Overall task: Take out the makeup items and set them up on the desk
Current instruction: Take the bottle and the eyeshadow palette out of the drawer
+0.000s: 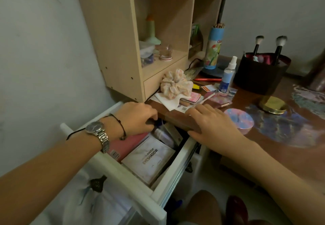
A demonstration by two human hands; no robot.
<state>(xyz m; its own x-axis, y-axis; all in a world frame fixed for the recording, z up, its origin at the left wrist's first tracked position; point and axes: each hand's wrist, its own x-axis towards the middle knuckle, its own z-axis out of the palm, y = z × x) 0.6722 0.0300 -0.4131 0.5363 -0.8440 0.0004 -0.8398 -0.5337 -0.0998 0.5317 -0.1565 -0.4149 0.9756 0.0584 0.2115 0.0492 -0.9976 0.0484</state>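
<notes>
A white drawer (pixel 123 175) stands pulled out under the brown desk (pixel 177 117). Inside lie a marbled eyeshadow palette (pixel 149 158), a pink box (pixel 126 145) and a lilac tube (pixel 163 135). My left hand (pixel 135 117), with a watch on the wrist, reaches into the back of the drawer. Its fingers curl around a small dark item (pixel 149 121), mostly hidden under the desk edge. My right hand (pixel 212 121) lies flat on the desk edge and holds nothing. A pink-blue round compact (pixel 241 119) and a gold round compact (pixel 272 105) sit on the desk.
A black makeup bag (pixel 260 73) with two brushes stands at the back right, a spray bottle (pixel 228 73) to its left. A scrunchie (pixel 175 84), papers and a small pink palette (pixel 191 98) crowd the desk's left corner below a wooden shelf unit (pixel 112 36).
</notes>
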